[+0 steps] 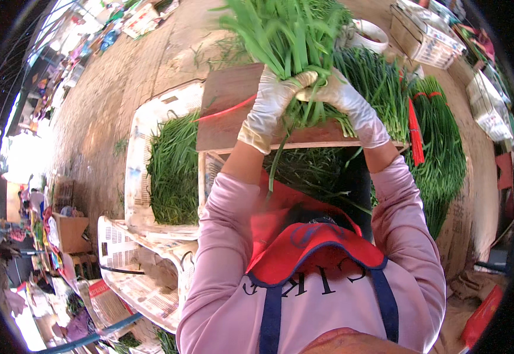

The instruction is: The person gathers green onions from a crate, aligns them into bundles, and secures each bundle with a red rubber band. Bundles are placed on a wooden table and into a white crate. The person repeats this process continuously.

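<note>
A thick bunch of long flat green leaves, apparently garlic chives (292,40), stands between my two gloved hands above a brown wooden board (228,110). My left hand (279,90), in a thin whitish glove, grips the bunch from the left near its lower part. From the other side my right hand (334,90), gloved likewise, closes around it. The fingers of both hands meet at the front, partly hidden by leaves. One red tie strip (226,108) lies across the board. A pile of loose chives (372,84) rests just right of my right hand.
A white plastic crate (139,177) holding greens (175,172) stands left, with another crate (150,265) nearer me. Tied bundles (438,146) and red strips (415,132) lie right. A white bucket (372,37) stands beyond. Leaf scraps (314,172) lie below the board.
</note>
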{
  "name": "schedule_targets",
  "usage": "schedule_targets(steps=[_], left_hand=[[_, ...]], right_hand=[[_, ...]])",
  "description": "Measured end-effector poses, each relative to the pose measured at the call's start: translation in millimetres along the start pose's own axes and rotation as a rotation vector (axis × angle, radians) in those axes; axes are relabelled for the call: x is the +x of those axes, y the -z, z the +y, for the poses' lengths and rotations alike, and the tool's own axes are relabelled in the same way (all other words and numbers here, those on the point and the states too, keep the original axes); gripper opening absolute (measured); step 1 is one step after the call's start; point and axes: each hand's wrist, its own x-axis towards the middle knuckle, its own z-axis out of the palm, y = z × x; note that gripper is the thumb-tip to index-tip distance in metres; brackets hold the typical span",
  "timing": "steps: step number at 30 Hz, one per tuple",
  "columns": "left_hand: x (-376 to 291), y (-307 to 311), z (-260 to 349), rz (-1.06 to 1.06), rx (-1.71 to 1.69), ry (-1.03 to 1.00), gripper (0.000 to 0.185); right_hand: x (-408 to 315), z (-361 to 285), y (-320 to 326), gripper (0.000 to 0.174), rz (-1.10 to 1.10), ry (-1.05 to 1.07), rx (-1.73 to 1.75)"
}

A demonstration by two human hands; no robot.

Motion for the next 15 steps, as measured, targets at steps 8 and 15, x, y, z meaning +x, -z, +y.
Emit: schedule_targets(steps=[8, 15], left_hand=[[-13.5, -16.1, 70.8, -0.316, 0.279, -0.247, 0.058], [-77.1, -44.5, 86.7, 0.044, 0.198, -0.039, 0.035]], right_hand=[[-7.5, -47.3, 8.0, 0.065, -0.019, 0.065, -0.26], [-80.6, -38.7, -53.0, 0.076, -0.052, 0.22, -0.153]])
